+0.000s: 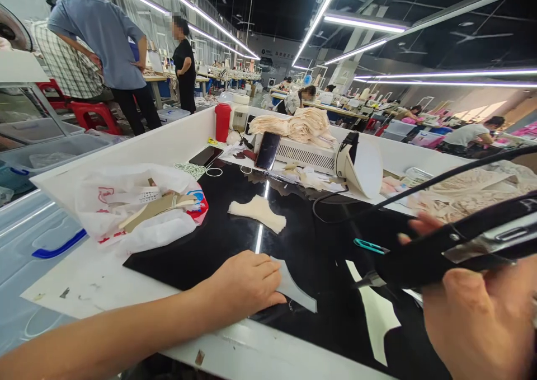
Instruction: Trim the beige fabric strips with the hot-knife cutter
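On the black work surface (319, 240), my left hand (251, 282) is closed over one end of a light grey, curved flat piece (298, 287). The piece's other end sticks out to the right of my fingers. My right hand (478, 324) is wrapped round a black corded hand tool (423, 257). Its pointed metal tip (369, 280) is over or near a pale green curved piece (380, 315); contact is unclear. Teal thread snips (370, 246) lie just behind the tip. Farther back is a cream curved stack of cut pieces (258, 213).
A plastic bag (142, 206) with cut strips is at left. Behind stand a red cup (222, 122), a phone (267, 150), a vented box (300, 157) under cream fabric (302, 125), and a white cone-shaped shade (364, 167). The tool's black cable (403, 190) crosses at right. People are beyond.
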A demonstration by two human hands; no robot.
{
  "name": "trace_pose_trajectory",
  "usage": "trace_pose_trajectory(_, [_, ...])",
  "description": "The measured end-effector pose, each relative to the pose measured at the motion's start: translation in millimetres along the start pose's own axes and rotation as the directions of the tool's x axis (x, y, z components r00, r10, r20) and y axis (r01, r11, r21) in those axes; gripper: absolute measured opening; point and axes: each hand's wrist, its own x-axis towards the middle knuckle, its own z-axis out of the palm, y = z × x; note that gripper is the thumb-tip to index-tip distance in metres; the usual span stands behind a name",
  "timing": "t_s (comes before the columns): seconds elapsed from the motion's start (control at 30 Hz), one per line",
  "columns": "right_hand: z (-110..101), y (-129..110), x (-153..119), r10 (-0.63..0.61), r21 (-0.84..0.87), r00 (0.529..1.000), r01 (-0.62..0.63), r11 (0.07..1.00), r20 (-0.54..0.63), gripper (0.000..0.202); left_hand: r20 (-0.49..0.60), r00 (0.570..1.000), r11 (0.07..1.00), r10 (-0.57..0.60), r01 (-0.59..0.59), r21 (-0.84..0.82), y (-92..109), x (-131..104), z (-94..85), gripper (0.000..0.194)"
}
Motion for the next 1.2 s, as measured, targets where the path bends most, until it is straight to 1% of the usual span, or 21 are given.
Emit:
trace_pose_trajectory(0.07, [15.0, -4.2, 9.7, 0.127, 0.120, 0.992, -0.124, 0.985, -0.019, 0.054, -0.011, 1.000, 1.000, 0.005, -0.005, 0.004, -0.4, -0.7, 0.8, 0.037])
trace_pose_trajectory(0.13, [26.9, -7.3, 12.5, 0.172, 0.182, 0.985, -0.168, 0.969, -0.004, 0.046, 0.003, 1.000, 1.000, 0.001, -0.001, 0.001, -0.3, -0.9, -0.1, 0.035])
trace_pose_trajectory(0.27, [50.9, -7.9, -0.1, 0.086, 0.264, 0.991, -0.111, 0.958, 0.107, 0.053, 0.013, 1.000, 1.000, 0.005, -0.005, 0.014, 0.4, -0.2, -3.9, 0.034])
trace_pose_trajectory(0.33, [66.4, -7.2, -10.3, 0.035, 0.316, 0.990, -0.076, 0.946, 0.133, 0.049, 0.012, 1.000, 1.000, 0.011, -0.012, 0.021, 1.0, 0.3, -4.5, 0.035])
trace_pose_trajectory(0.43, [90.2, -6.8, -22.1, -0.037, 0.405, 0.991, -0.019, 0.914, 0.129, 0.043, 0.002, 1.000, 1.000, 0.010, -0.010, 0.023, 2.1, 0.9, -2.7, 0.035])
trace_pose_trajectory(0.57, [111.5, -2.0, -27.0, -0.069, 0.429, 0.991, 0.014, 0.903, 0.111, 0.042, -0.022, 1.000, 1.000, 0.004, -0.003, 0.023, 2.9, 1.4, 0.6, 0.035])
trace_pose_trajectory(0.67, [118.0, 6.1, -27.2, -0.072, 0.421, 0.992, 0.021, 0.907, 0.105, 0.042, -0.029, 1.000, 1.000, 0.006, -0.006, 0.015, 2.8, 1.9, 0.8, 0.034])
trace_pose_trajectory(0.8, [119.8, 13.4, -27.7, -0.086, 0.408, 0.993, 0.046, 0.912, 0.081, 0.043, -0.019, 1.000, 1.000, -0.001, 0.001, -0.002, 2.7, 2.4, -0.6, 0.035])
trace_pose_trajectory(0.97, [120.2, 11.1, -28.0, -0.065, 0.386, 0.996, 0.037, 0.922, 0.060, 0.043, -0.020, 1.000, 1.000, -0.007, 0.007, -0.014, 2.8, 2.4, -0.9, 0.034])
trace_pose_trajectory(1.2, [123.4, 8.3, -27.0, -0.065, 0.405, 0.995, 0.031, 0.914, 0.070, 0.039, -0.068, 0.998, 1.000, -0.006, 0.005, -0.013, 3.2, 1.7, 0.5, 0.032])
